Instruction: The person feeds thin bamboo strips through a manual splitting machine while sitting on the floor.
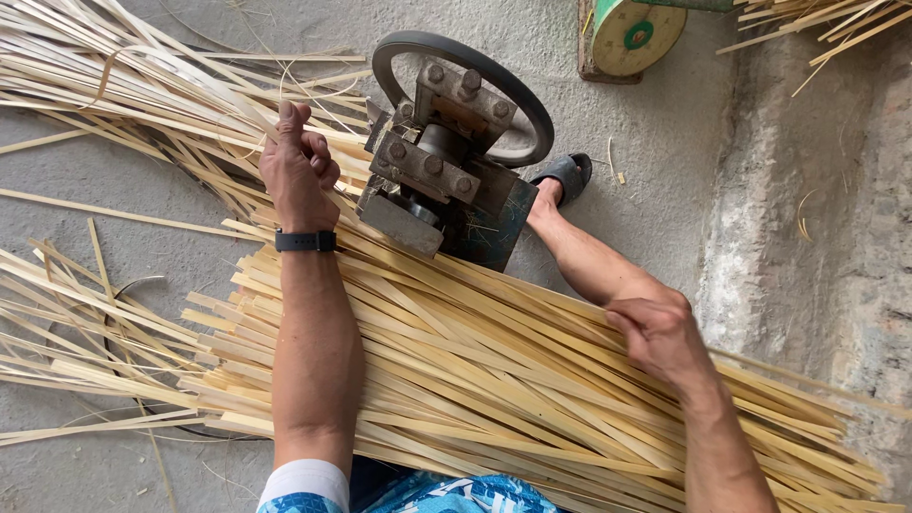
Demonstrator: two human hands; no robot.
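Note:
A thick pile of pale bamboo strips (pixel 494 380) lies across my lap and the concrete floor. My left hand (pixel 296 169), with a dark band on the wrist, is closed around a thin bamboo strip (pixel 242 109) just left of a small metal machine (pixel 446 161) with bolted plates and a round wheel. My right hand (pixel 655 332) rests fingers-down on the pile at the right, pinching one of the strips. My bare leg runs under the pile to a foot in a dark sandal (pixel 566 176).
More split strips (pixel 114 85) fan out at the upper left, and loose ones (pixel 85 313) lie at the left. A round dial scale (pixel 632 33) stands at the top. A rough concrete step (pixel 817 218) runs along the right.

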